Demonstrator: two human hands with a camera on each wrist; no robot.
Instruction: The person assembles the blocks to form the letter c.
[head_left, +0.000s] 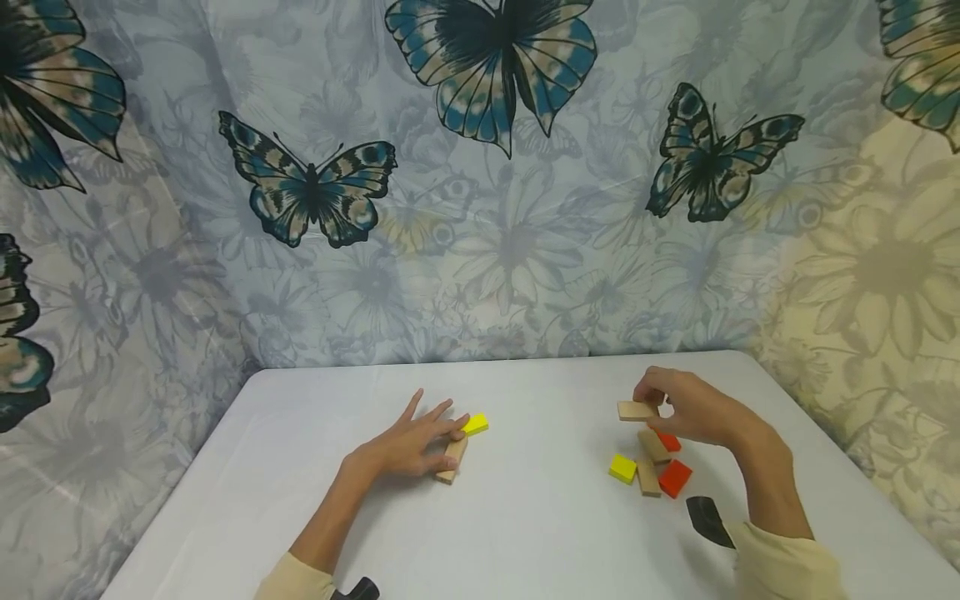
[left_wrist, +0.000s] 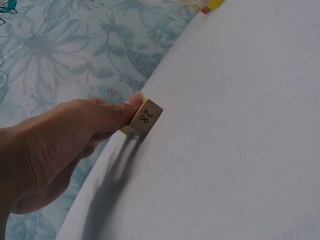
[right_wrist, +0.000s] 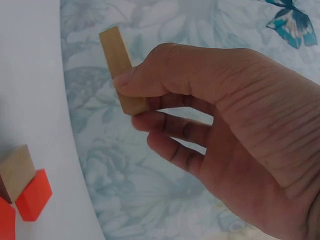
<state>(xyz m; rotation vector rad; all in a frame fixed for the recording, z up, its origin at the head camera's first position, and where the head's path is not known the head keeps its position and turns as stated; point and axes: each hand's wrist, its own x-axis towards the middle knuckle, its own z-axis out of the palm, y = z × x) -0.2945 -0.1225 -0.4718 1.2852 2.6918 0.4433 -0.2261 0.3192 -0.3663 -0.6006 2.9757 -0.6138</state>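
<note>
In the head view my left hand [head_left: 408, 443] is low over the table, some fingers spread. Its thumb and a finger hold a plain wooden block [head_left: 452, 461] lying there; the left wrist view shows the number 28 on the end of this wooden block [left_wrist: 146, 117]. A yellow block [head_left: 476, 424] lies at the far end of it, partly behind the fingertips. Over at the right, my right hand [head_left: 690, 406] pinches another plain wooden block [head_left: 634, 411] between thumb and fingers, above a small group of blocks. The right wrist view shows this held wooden block [right_wrist: 117, 55] tilted, its lower end at the fingers.
Beneath the right hand lie wooden blocks [head_left: 648, 478], a yellow block [head_left: 622, 468] and red blocks [head_left: 676, 478], close together on the white table [head_left: 540, 533]. A butterfly-printed cloth [head_left: 517, 250] hangs behind the table's back edge.
</note>
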